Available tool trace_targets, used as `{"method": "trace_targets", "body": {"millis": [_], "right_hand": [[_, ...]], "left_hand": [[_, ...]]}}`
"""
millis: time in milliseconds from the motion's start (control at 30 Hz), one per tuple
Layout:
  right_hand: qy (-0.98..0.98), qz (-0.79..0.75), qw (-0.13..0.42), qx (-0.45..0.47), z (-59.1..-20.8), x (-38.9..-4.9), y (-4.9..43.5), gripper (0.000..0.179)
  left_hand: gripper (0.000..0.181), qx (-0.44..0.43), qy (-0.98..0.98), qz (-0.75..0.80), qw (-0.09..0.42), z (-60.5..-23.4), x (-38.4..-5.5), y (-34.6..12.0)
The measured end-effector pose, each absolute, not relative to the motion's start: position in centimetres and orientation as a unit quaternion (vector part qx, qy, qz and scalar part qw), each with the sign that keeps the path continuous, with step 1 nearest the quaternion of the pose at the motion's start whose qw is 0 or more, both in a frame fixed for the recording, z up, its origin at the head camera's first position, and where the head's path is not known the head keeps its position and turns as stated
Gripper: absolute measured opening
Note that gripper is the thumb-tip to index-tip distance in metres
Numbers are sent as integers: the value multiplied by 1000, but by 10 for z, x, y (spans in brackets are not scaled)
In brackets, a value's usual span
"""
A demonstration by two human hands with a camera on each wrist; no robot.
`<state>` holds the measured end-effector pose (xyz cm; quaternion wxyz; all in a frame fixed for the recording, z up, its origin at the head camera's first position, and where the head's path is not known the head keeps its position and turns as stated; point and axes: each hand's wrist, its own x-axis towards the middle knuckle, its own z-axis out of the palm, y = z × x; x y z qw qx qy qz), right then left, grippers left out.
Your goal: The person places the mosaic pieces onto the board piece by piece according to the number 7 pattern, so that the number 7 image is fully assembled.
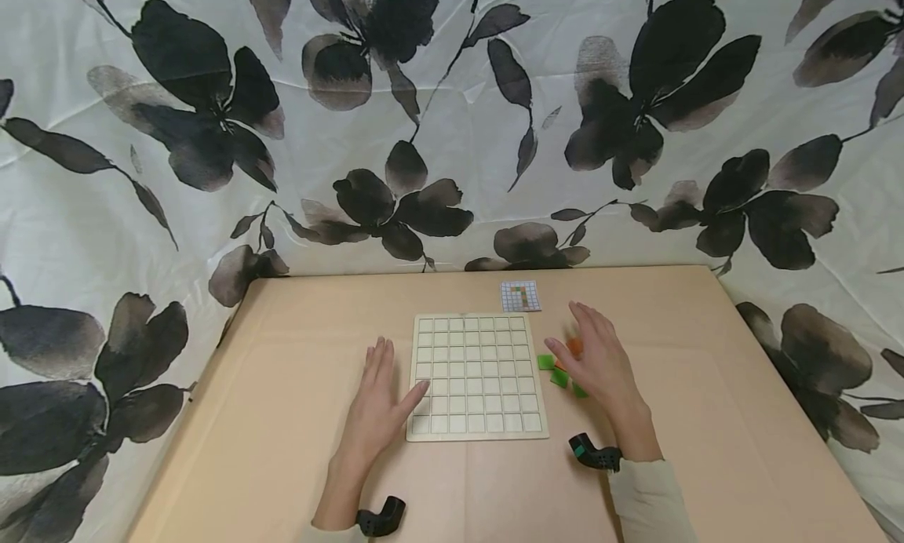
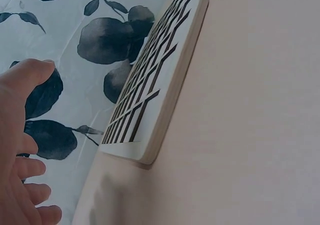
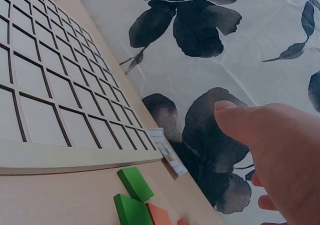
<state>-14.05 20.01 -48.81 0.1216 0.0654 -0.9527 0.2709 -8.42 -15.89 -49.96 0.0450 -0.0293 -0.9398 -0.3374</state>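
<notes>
A pale wooden grid board (image 1: 480, 435) with rows of square recesses lies flat on the table. My left hand (image 1: 379, 409) is at its left side, fingers extended and thumb over the board's left edge, holding nothing. To the right of the board, my right hand (image 1: 602, 362) hovers with straight fingers above several small coloured tiles. Green tiles (image 3: 135, 183) and an orange tile (image 3: 159, 215) show in the right wrist view; the hand partly hides the group in the head view. A small printed grid card (image 1: 519, 296) lies behind the board.
The light wooden table (image 1: 311, 331) ends at a back edge against a white cloth (image 1: 282, 158) with dark flowers. Black wrist cameras sit on both wrists, the left camera (image 1: 381, 518) low over the table's front.
</notes>
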Motion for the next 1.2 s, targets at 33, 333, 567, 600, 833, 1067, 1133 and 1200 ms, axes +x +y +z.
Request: {"method": "trace_targets", "body": {"millis": [33,333,567,600,833,1067,1133,1200], "right_hand": [[-952,272,122,66,-488,-140,200,79],[-952,279,106,65,-491,-145,204,77],[-955,276,92,63,-495,-150,207,74],[-955,274,91,62,-496,-150,208,74],[-959,263,86,61,-502,-153,212,70],[-962,247,96,60,-509,-157,216,63],[-963,242,99,59,-511,-157,217,60],[-964,240,102,58,-513,-158,218,58]], "left_hand": [[101,-29,-940,-338,43,-500,-83,-159],[96,-15,-926,-376,40,-508,-72,-154],[94,-12,-927,-373,42,-519,-66,-151],[94,-12,-927,-374,39,-520,-66,-151],[95,-16,-925,-379,34,-522,-63,-152],[93,-23,-933,-357,33,-528,-62,-152],[93,-29,-936,-349,34,-529,-61,-152],[93,-36,-941,-336,32,-530,-61,-153]]}}
